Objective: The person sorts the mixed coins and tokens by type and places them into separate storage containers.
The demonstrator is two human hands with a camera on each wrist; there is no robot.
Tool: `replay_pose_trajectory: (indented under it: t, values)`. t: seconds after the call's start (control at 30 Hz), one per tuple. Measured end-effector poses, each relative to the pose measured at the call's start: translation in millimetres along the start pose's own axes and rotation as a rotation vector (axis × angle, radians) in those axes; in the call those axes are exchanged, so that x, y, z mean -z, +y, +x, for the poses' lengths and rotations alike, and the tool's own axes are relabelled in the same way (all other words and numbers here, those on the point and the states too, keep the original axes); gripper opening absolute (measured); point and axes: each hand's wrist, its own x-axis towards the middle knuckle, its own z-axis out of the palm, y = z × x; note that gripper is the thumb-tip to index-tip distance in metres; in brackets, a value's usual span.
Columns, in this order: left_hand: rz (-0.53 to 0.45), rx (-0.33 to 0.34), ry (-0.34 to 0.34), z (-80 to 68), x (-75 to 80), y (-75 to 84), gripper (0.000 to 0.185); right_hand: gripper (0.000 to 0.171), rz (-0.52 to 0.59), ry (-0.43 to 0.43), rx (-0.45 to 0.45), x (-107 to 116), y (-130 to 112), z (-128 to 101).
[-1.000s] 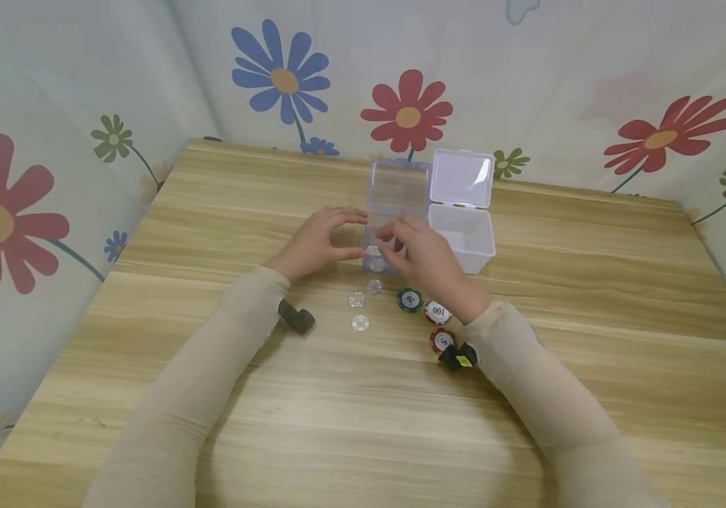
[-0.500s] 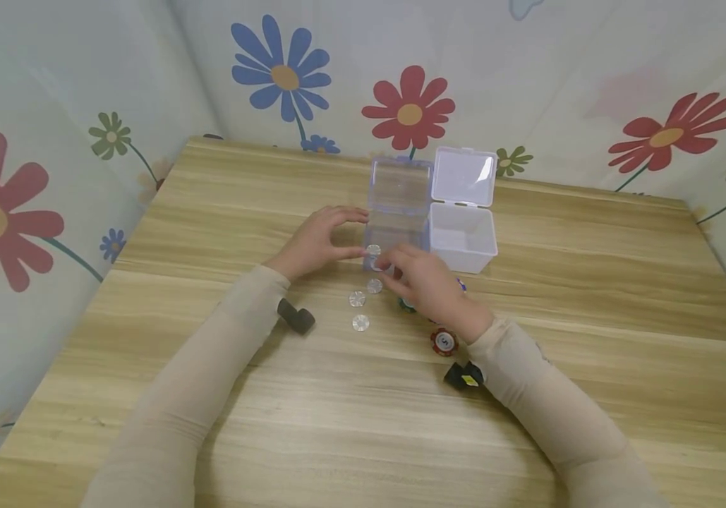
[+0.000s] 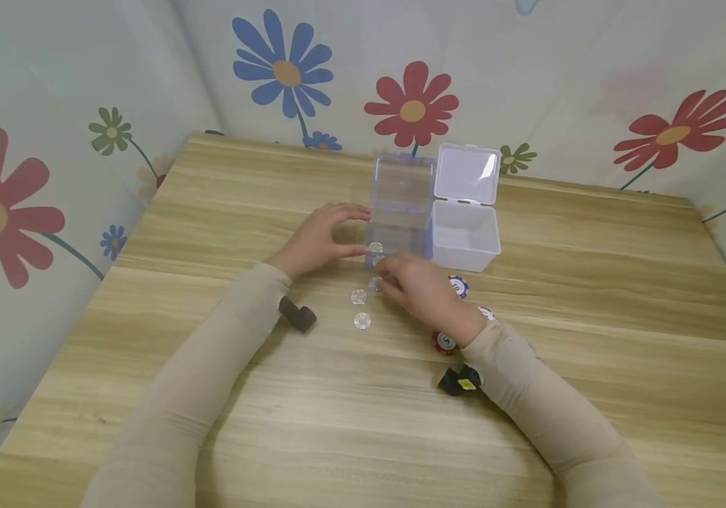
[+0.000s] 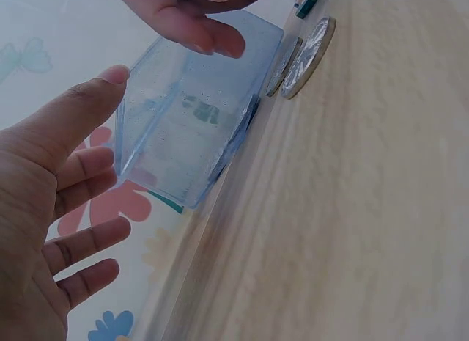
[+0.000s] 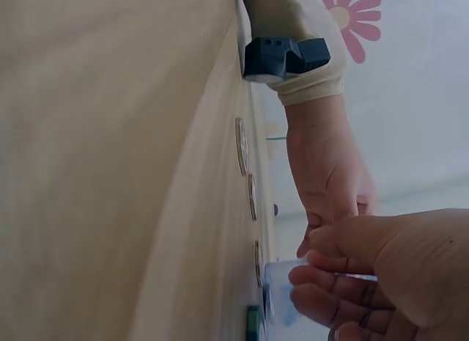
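Note:
My left hand [image 3: 321, 240] is beside the clear blue-tinted box [image 4: 198, 106], thumb and fingers spread loosely along its left side. That box has its lid [image 3: 403, 181] raised, and coin-like clear discs [image 3: 376, 248] show inside near the front. My right hand [image 3: 429, 293] is low at the box's front right corner, fingers loosely bent and nothing visible between them. Its fingertips overlap a silvery disc [image 3: 374, 284] on the table. Two more patterned discs, one behind [image 3: 359, 297] and one nearer [image 3: 362, 321], lie left of it.
Right of the clear box stands a white box [image 3: 473, 259], its lid raised. Around my right wrist lie a blue poker chip [image 3: 458, 286], a red one [image 3: 444, 343] and a partly hidden white one [image 3: 486, 312]. A green chip [image 4: 311, 2] shows in the left wrist view.
My right hand has moved from over the clear box toward me and down to the discs in front, covering the green chip. My left hand has stayed beside the box.

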Motion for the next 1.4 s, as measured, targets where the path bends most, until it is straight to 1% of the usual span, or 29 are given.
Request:
replay_pose_trajectory:
  t: [0.17,0.37,0.5,0.63,0.83,1.07,1.3,1.4]
  values:
    - [-0.007,0.002,0.0,0.2,0.6,1.0,0.059,0.021,-0.035,-0.011,-0.031,-5.3,-2.0,-0.8]
    - [-0.002,0.004,-0.005,0.9,1.1,1.2,0.06,0.024,-0.09,-0.003,-0.07,-12.1,-5.1,-2.4]
    - [-0.008,0.002,-0.004,1.6,0.7,1.2,0.06,0.023,-0.121,0.022,-0.089,-16.1,-7.0,-3.7]
    - [-0.005,-0.003,-0.003,2.7,-0.1,0.4,0.059,0.023,-0.157,0.057,-0.081,-20.7,-7.2,-4.6]
    - [0.006,0.002,-0.004,3.1,0.2,0.0,0.06,0.019,-0.146,0.064,-0.072,-23.8,-6.6,-3.9]
    - [-0.006,0.006,0.003,2.8,0.7,1.6,0.061,0.018,-0.155,0.061,-0.063,-24.6,-5.2,-3.7]
    - [-0.003,-0.002,0.014,3.4,-2.1,-0.6,0.062,0.02,-0.154,0.009,-0.095,-24.0,-5.1,-3.5]
    - [-0.002,-0.01,0.022,4.0,-4.3,-2.1,0.061,0.02,-0.159,0.001,-0.096,-24.5,-4.5,-4.8]
